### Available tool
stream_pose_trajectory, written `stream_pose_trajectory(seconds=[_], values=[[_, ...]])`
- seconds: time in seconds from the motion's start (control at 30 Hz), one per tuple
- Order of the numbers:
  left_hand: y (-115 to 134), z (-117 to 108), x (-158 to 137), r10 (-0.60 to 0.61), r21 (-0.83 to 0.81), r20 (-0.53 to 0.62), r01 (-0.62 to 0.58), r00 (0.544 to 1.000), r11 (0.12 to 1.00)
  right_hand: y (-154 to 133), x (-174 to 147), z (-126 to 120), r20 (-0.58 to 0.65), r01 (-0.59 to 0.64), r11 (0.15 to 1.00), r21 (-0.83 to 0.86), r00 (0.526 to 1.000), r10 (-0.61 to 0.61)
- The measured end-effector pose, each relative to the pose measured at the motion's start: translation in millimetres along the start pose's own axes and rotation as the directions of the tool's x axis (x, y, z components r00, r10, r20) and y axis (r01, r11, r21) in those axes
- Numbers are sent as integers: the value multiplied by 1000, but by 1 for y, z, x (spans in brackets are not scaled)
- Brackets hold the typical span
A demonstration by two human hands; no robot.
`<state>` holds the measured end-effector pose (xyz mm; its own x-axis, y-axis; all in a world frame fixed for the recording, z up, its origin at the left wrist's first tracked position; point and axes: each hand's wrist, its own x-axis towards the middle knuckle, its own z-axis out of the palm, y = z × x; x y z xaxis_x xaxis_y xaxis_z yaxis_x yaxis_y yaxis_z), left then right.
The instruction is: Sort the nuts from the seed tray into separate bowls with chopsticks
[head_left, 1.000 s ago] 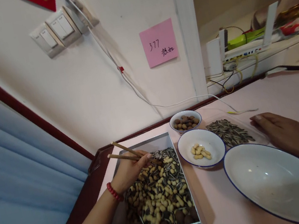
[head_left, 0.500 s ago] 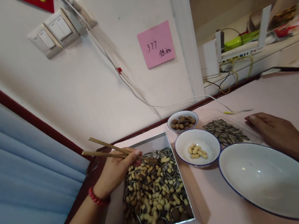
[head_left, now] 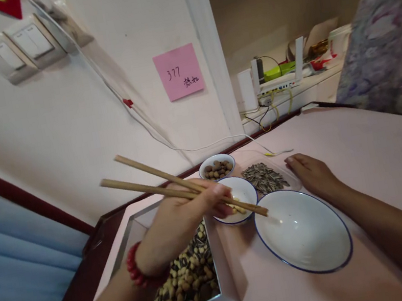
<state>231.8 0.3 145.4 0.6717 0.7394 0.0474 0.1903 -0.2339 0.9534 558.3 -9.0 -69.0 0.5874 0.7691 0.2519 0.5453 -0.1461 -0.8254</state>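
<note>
My left hand [head_left: 209, 198], closed, grips a pair of wooden chopsticks [head_left: 153, 187]. Their tips are together over the left rim of a large white oval-looking bowl [head_left: 313, 239]; whether anything is pinched there is too small to tell. Beneath the hand, a small white bowl [head_left: 241, 187] holds a few peanuts [head_left: 238, 209], partly covered by the fingers. My forearm hides part of a box [head_left: 224, 271] of mixed peanuts and striped sunflower seeds [head_left: 191, 271]. Resting on the table, my right hand [head_left: 312, 172] lies beside a clear tray of sunflower seeds [head_left: 264, 178], fingers loosely extended, holding nothing visible.
Behind the peanut bowl stands another small bowl [head_left: 203, 168] with round brown nuts [head_left: 220, 169]. A white cable [head_left: 219, 143] trails from the wall onto the pink tabletop [head_left: 381, 155]. On the shelf at the back sits a white router [head_left: 277, 87]; a blue curtain [head_left: 20, 270] hangs at left.
My left hand has carried the chopsticks right, from inside the box to the large bowl's rim. The view has turned right. My right hand stays beside the seed tray.
</note>
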Motion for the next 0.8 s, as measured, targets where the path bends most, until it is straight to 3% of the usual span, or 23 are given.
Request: stream_pose_trajectory(seconds=[0.13, 0.27, 0.47, 0.67, 0.8], values=[[-16, 33, 8, -8, -58, 170, 18, 985, 998, -1, 0, 0, -13, 1, 1000, -11, 1000, -1], [-17, 34, 2, -7, -26, 176, 12, 984, 1000, 0, 1, 0, -10, -3, 1000, -17, 1000, 3], [4, -8, -23, 40, 82, -15, -39, 999, 996, 1, -1, -2, 14, -45, 999, -23, 999, 45], [7, -69, -40, 14, 156, -277, 31, 961, 987, 2, -4, -5, 29, -85, 993, -76, 996, 88], [-13, -96, -37, -121, 143, -258, 162, 958, 976, 2, -2, -5, 21, -108, 987, -122, 994, 111]])
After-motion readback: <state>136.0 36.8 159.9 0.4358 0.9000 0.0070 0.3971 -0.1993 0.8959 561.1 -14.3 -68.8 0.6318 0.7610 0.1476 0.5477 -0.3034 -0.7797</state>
